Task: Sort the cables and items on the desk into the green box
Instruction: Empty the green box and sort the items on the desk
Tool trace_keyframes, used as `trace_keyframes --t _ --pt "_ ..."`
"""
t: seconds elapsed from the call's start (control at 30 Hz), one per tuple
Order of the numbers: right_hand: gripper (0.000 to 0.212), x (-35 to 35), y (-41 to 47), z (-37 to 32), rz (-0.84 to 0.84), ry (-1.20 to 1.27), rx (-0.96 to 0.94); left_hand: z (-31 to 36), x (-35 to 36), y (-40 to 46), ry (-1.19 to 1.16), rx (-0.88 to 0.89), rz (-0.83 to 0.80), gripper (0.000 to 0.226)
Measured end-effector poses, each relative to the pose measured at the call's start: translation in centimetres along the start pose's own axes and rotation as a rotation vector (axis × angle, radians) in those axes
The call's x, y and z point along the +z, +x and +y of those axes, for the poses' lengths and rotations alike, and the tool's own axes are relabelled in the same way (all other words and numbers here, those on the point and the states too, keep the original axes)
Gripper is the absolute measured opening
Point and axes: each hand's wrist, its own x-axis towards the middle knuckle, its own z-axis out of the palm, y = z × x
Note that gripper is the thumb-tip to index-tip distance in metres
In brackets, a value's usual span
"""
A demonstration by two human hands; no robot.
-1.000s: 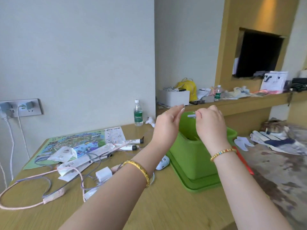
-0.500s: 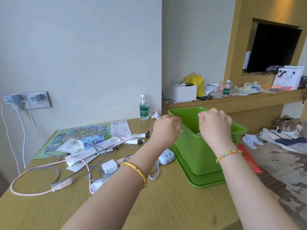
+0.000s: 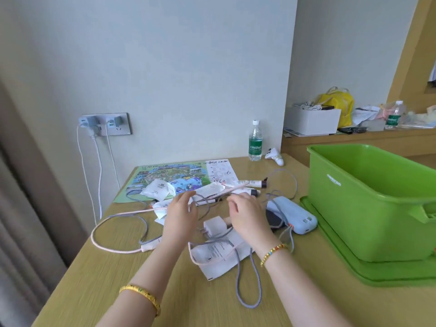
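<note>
The green box (image 3: pixel 368 208) stands on its green lid (image 3: pixel 349 267) at the right of the wooden desk (image 3: pixel 118 279). Left of it lies a tangle: a pink cable (image 3: pixel 106 244), a grey cable (image 3: pixel 250 291), a white charger plug (image 3: pixel 213 226), a light blue power bank (image 3: pixel 295 214), two tubes (image 3: pixel 250 184) and paper slips (image 3: pixel 219 258). My left hand (image 3: pixel 180 214) and my right hand (image 3: pixel 247 215) hover over the tangle with relaxed fingers, holding nothing.
A colourful map (image 3: pixel 165 178) and white sachets (image 3: pixel 155 192) lie at the back of the desk. A water bottle (image 3: pixel 255 141) and a small white toy (image 3: pixel 274 156) stand by the wall. Two chargers hang in the wall socket (image 3: pixel 105 123). A cluttered shelf (image 3: pixel 354 135) runs behind the box.
Both hands have come away from above the green box, moving left and down over the cable pile. The small item my right hand held is gone from it. The view has swung left.
</note>
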Motion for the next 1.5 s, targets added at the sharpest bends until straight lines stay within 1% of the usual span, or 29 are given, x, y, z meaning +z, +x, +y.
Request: trace_keyframes --t 0.13,0.27,0.37,0.47,0.53,0.63,0.7,0.8,0.87,0.97,1.07,1.17,1.2,1.27,1.33,1.4,1.5 --pt "0.028 3.1 1.8 -0.1 -0.156 -0.029 0.02 -3.8 -0.8 1.3 0.085 -0.038 -0.003 0.037" --pt "0.03 4.5 4.4 -0.1 -0.22 -0.098 0.035 -6.3 -0.5 3.3 0.101 -0.106 -0.028 0.037" --pt "0.028 5.5 6.0 0.4 -0.293 -0.164 0.022 -7.3 -0.1 4.6 0.169 -0.095 -0.072 0.039" --pt "0.044 6.3 6.9 1.0 -0.361 -0.124 0.008 -8.0 0.3 5.5 0.289 -0.044 -0.117 0.035" --pt "0.044 6.7 7.2 1.2 -0.375 -0.1 0.003 -8.3 0.2 5.7 0.351 -0.029 -0.102 0.031" --pt "0.028 7.4 7.6 1.5 -0.356 -0.137 0.004 -8.5 -0.2 5.9 0.415 -0.045 -0.094 0.041" --pt "0.024 7.5 7.7 1.8 -0.346 -0.154 0.01 -8.5 -0.4 5.9 0.446 -0.051 -0.127 0.049" --pt "0.026 7.5 7.6 2.0 -0.359 -0.165 0.003 -8.5 -0.6 5.7 0.513 -0.064 -0.222 0.054" --pt "0.024 7.4 7.6 2.1 -0.337 -0.239 -0.04 -8.3 -0.7 5.7 0.6 -0.044 -0.282 0.048" --pt "0.016 7.5 7.6 2.3 -0.288 -0.346 -0.118 -7.8 -0.8 5.6 0.75 0.001 -0.32 0.031" --pt "0.014 7.5 7.7 2.5 -0.339 -0.352 -0.14 -7.0 -0.6 5.7 0.836 0.025 -0.337 0.018" --pt "0.012 7.4 7.6 2.7 -0.362 -0.36 -0.162 -6.7 -0.6 5.8 0.826 0.06 -0.328 0.017" --pt "0.013 7.4 7.6 2.7 -0.36 -0.375 -0.169 -6.8 -0.7 5.8 0.803 0.083 -0.3 0.018" --pt "0.016 7.4 7.5 2.8 -0.335 -0.391 -0.173 -7.2 -1.3 6.0 0.703 0.06 -0.192 0.019" --pt "0.012 7.3 7.3 2.7 -0.269 -0.362 -0.173 -7.3 -1.7 6.1 0.628 0.011 -0.078 0.026" --pt "0.005 7.2 7.2 2.6 -0.2 -0.278 -0.161 -7.3 -1.9 6.3 0.526 -0.041 -0.006 0.033" --pt "0.011 6.8 7.4 2.3 -0.134 -0.058 -0.053 -7.2 -2.2 6.6 0.249 -0.16 0.059 0.032"
